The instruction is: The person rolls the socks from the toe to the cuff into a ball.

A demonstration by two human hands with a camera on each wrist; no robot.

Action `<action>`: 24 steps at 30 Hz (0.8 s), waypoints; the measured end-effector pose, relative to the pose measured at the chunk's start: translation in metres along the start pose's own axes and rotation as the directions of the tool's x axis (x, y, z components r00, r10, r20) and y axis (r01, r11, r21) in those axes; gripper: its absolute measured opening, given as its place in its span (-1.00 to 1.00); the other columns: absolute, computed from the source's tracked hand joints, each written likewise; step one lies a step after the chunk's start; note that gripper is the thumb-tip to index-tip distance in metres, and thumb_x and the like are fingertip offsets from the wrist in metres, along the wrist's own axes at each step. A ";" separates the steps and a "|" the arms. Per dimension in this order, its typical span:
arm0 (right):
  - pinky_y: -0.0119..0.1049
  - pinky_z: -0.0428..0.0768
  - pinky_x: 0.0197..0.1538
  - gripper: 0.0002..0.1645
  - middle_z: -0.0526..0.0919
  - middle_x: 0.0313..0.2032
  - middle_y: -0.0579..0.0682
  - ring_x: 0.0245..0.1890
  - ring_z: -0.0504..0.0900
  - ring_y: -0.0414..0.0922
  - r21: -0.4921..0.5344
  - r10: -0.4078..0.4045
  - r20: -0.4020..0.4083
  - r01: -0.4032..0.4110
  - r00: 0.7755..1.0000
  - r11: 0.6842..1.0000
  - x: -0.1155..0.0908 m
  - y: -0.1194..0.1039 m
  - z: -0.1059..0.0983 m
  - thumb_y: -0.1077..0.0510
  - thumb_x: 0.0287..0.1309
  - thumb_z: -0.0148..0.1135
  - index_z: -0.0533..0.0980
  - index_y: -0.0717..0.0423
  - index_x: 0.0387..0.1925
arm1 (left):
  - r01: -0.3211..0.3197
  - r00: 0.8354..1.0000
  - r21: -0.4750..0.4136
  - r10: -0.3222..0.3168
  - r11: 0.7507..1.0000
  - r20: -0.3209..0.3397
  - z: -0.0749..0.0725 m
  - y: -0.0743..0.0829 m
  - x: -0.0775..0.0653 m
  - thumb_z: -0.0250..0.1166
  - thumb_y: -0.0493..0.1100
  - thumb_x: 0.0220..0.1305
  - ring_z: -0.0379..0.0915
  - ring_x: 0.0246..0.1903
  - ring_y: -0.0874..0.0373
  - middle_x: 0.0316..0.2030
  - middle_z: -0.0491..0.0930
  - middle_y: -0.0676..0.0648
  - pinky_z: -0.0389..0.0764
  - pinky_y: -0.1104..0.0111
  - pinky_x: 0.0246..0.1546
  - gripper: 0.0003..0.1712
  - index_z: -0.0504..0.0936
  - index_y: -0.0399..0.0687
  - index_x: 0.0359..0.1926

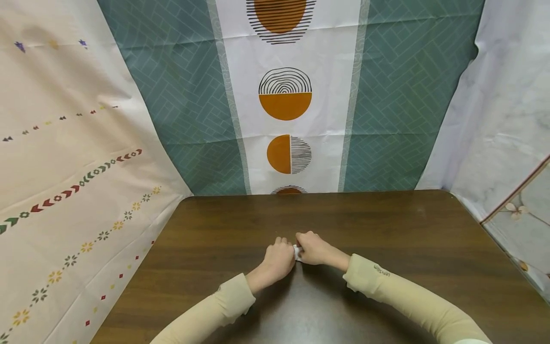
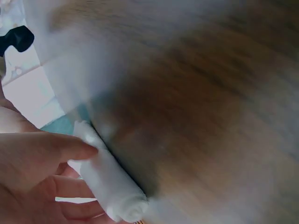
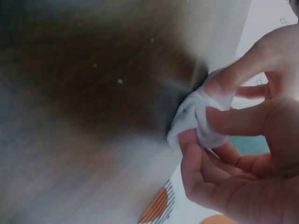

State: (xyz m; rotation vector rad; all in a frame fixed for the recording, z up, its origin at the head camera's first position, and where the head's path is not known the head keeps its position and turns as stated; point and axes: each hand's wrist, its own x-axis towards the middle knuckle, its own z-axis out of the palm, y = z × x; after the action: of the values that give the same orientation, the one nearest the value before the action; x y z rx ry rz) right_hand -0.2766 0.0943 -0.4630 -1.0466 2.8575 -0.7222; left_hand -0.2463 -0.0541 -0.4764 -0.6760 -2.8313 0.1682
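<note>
A small white rolled cloth (image 1: 297, 253) is held between the two hands just above or on the brown table; its exact kind cannot be told. In the left wrist view the cloth (image 2: 112, 184) forms a soft, thick roll, with thumb and fingers around one side. My left hand (image 1: 279, 258) grips the roll from the left. From the right, my right hand (image 1: 315, 249) pinches it with curled fingers. The right wrist view shows the bunched, folded end of the cloth (image 3: 189, 114) between thumb and fingertips. Part of the cloth is hidden by the hands.
The dark brown wooden table (image 1: 206, 224) reaches back to a green and white patterned curtain (image 1: 399, 95). A cream cloth with small printed motifs (image 1: 64, 157) hangs at the left, and a marbled white sheet (image 1: 507, 119) at the right.
</note>
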 end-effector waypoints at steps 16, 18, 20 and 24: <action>-0.48 0.23 -0.63 -0.70 0.33 -0.75 -0.19 -0.75 0.24 -0.30 0.021 -0.029 0.173 0.026 0.985 0.999 0.005 0.000 -0.004 0.29 -0.12 0.37 0.39 0.06 -0.70 | 0.004 0.999 0.181 0.003 0.983 -0.042 -0.001 0.021 -0.003 0.36 0.17 0.10 0.33 -0.50 0.15 -0.57 0.45 -0.02 0.52 0.34 -0.61 -0.65 0.67 0.00 -0.49; -0.49 0.21 -0.63 -0.70 0.30 -0.76 -0.21 -0.75 0.22 -0.31 0.008 -0.046 0.195 0.045 0.980 0.999 0.008 0.001 -0.007 0.35 -0.12 0.30 0.38 0.05 -0.72 | 0.002 0.998 0.185 0.009 0.983 -0.061 0.000 0.021 -0.003 0.37 0.10 0.13 0.35 -0.52 0.15 -0.58 0.47 -0.02 0.53 0.33 -0.62 -0.70 0.67 0.00 -0.52; -0.50 0.15 -0.62 -0.69 0.22 -0.76 -0.22 -0.74 0.15 -0.32 -0.004 -0.082 0.193 0.085 0.978 0.996 0.010 0.003 -0.009 0.40 -0.14 0.25 0.34 0.07 -0.74 | 0.001 0.995 0.196 0.019 0.981 -0.101 -0.001 0.020 -0.003 0.39 -0.03 0.13 0.35 -0.55 0.16 -0.60 0.50 -0.01 0.51 0.33 -0.64 -0.77 0.65 0.01 -0.57; -0.49 0.07 -0.60 -0.72 0.10 -0.73 -0.23 -0.70 0.07 -0.31 -0.009 -0.130 0.166 0.133 0.978 0.991 0.011 0.006 -0.011 0.45 -0.09 0.21 0.35 0.20 -0.73 | 0.003 0.988 0.168 0.023 0.986 -0.153 -0.001 0.019 -0.003 0.37 -0.23 0.08 0.39 -0.59 0.14 -0.62 0.52 0.00 0.50 0.31 -0.66 -0.81 0.56 -0.04 -0.60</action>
State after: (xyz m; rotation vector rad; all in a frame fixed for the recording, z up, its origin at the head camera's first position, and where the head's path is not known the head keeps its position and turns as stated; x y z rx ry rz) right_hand -0.2906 0.0966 -0.4546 -1.2447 2.6816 -0.5832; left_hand -0.2357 -0.0384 -0.4793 -0.6377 -2.6303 0.3371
